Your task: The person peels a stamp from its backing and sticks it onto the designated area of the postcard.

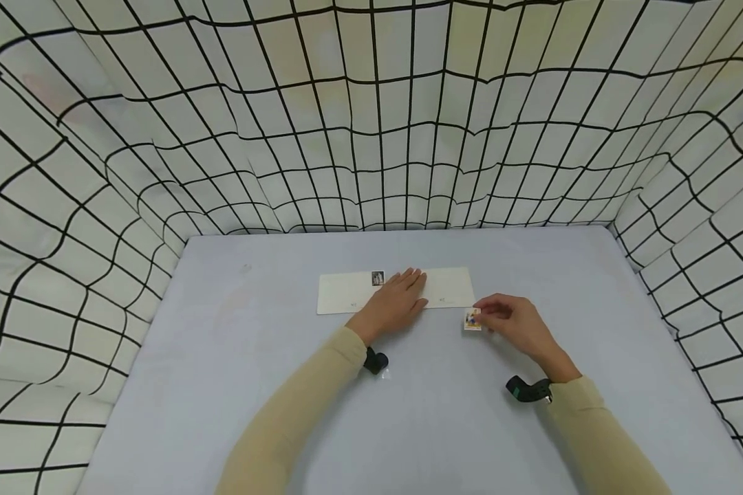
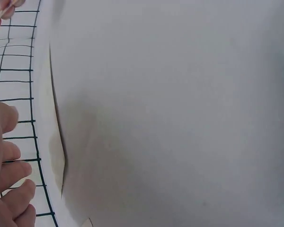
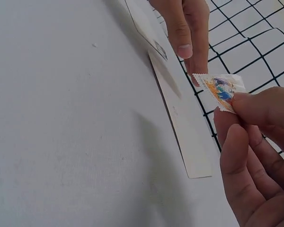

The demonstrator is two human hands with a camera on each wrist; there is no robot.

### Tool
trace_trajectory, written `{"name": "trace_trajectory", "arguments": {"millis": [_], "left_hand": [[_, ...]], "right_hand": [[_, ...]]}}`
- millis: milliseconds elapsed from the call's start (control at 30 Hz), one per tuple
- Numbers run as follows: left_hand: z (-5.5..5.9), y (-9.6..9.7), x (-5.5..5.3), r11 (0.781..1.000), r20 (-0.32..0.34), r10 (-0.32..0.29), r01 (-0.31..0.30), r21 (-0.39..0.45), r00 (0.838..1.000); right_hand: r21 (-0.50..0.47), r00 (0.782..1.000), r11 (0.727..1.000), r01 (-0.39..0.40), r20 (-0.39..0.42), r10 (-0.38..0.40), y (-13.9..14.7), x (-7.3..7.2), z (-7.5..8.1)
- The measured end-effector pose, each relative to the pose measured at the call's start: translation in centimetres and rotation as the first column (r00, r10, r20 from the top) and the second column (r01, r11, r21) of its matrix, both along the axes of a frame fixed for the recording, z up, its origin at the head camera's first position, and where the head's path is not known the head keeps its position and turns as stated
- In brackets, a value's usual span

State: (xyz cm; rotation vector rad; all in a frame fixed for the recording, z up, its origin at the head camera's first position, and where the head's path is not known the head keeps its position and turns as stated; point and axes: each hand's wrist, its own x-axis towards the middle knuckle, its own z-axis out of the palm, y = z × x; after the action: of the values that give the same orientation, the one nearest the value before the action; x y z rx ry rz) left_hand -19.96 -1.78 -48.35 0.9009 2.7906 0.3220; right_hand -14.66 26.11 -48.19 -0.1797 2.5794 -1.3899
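Between its thumb and fingers my right hand point(image 1: 517, 323) pinches a small postage stamp point(image 3: 217, 87) with perforated edges and a colourful picture. In the head view this stamp is close to the lower right corner of a white envelope point(image 1: 452, 285). My left hand point(image 1: 393, 302) lies with fingers extended over that envelope's left end. To the left is a second white envelope point(image 1: 340, 294), bearing a dark stamp point(image 1: 378, 278) at its top right corner. Part of both envelopes is hidden under the left hand.
A white-covered table point(image 1: 248, 385) carries the envelopes. White walls with a black grid net point(image 1: 378, 130) enclose its back and sides. Black wrist cameras are strapped below both hands, at the left point(image 1: 375, 361) and the right point(image 1: 528, 390).
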Motion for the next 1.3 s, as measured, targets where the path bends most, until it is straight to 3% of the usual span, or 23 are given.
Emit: {"name": "trace_trajectory", "arguments": {"millis": [100,167,300,433,533,667,900,1033,1133,1300], "left_hand": [[0.1,0.2,0.2,0.993,0.051,0.005,-0.012,0.121,0.999],[0.1,0.4,0.3,0.972,0.105,0.001,-0.026,0.233,0.994],[0.1,0.6,1.0,0.895,0.242,-0.016,-0.093,0.436,0.97],[0.0,0.9,2.0,0.825,0.334,-0.009,-0.182,0.535,0.943],[-0.1,1.3,2.6,0.787,0.381,0.018,-0.248,0.565,0.924],[-0.2,1.9,3.4,0.729,0.473,0.019,-0.336,0.596,0.881],[-0.6,2.4,4.4,0.671,0.551,-0.015,-0.399,0.624,0.835],[-0.7,2.6,4.8,0.623,0.596,-0.044,-0.444,0.644,0.802],[-0.8,2.8,4.9,0.605,0.609,-0.049,-0.462,0.649,0.792],[-1.0,2.9,5.0,0.596,0.609,-0.024,-0.478,0.646,0.793]], "right_hand": [[0.001,1.0,1.0,-0.003,-0.004,0.003,-0.1,-0.2,0.4],[0.002,1.0,1.0,-0.01,-0.009,0.01,-0.1,-0.3,0.7],[-0.02,1.0,1.0,-0.005,0.004,0.005,-0.3,-0.4,1.0],[-0.052,1.0,0.999,0.012,0.012,-0.011,-0.7,-0.3,1.0],[-0.065,1.0,0.998,0.014,0.002,-0.014,-1.0,-0.2,1.1],[-0.082,1.0,0.997,0.016,0.002,-0.016,-1.2,0.1,1.1],[-0.127,0.999,0.992,0.017,0.029,-0.013,-1.6,0.4,0.9],[-0.137,1.0,0.99,0.017,0.024,-0.014,-1.9,0.6,0.8],[-0.147,1.0,0.989,0.02,0.024,-0.017,-2.0,0.8,0.7],[-0.153,1.0,0.988,0.016,0.023,-0.012,-2.2,0.9,0.6]]}}
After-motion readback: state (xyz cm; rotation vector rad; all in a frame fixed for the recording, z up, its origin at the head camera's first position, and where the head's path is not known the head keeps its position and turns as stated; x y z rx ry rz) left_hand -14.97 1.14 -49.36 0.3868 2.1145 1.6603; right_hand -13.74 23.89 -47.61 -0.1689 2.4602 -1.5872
